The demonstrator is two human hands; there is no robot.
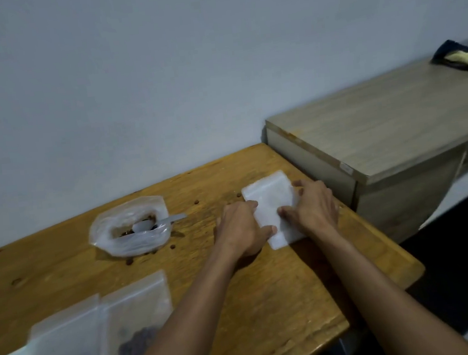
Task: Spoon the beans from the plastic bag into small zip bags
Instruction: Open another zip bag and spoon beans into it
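Note:
A stack of empty small zip bags (270,202) lies flat near the right end of the wooden table (268,298). My left hand (239,228) rests on its left edge with the thumb on top. My right hand (312,208) presses on its right side, fingers on the plastic. To the left stands the open plastic bag (129,227) with brown beans at its bottom and a white plastic spoon (156,223) resting inside, handle pointing right. Two filled zip bags (105,335) with dark beans lie at the near left.
Several loose beans (129,262) lie scattered on the table around the plastic bag. A lower grey-wood cabinet (381,133) adjoins the table's right end, with a dark and yellow cloth (465,57) on it. A plain wall runs behind the table.

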